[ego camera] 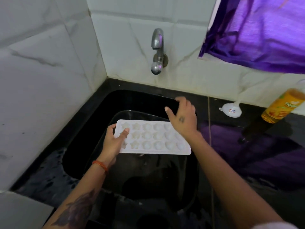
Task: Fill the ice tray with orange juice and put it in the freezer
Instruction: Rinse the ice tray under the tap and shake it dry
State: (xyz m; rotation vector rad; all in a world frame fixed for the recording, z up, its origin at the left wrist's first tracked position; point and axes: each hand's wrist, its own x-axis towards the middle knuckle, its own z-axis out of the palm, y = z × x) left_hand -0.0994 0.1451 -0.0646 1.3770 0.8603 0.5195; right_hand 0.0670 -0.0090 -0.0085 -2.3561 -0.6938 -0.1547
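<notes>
A white ice tray (153, 138) with star and round moulds is held level over the black sink (92, 113). My left hand (113, 142) grips its left end, thumb on top. My right hand (183, 116) hovers above the tray's far right corner with fingers spread, holding nothing. The moulds look empty. An orange juice bottle (282, 106) stands on the black counter at the far right, well away from both hands.
A chrome tap (157, 50) juts from the tiled wall above the sink. A white funnel (231, 109) lies on the counter left of the bottle. A purple curtain (257, 32) hangs at the upper right. White tiled walls close the left side.
</notes>
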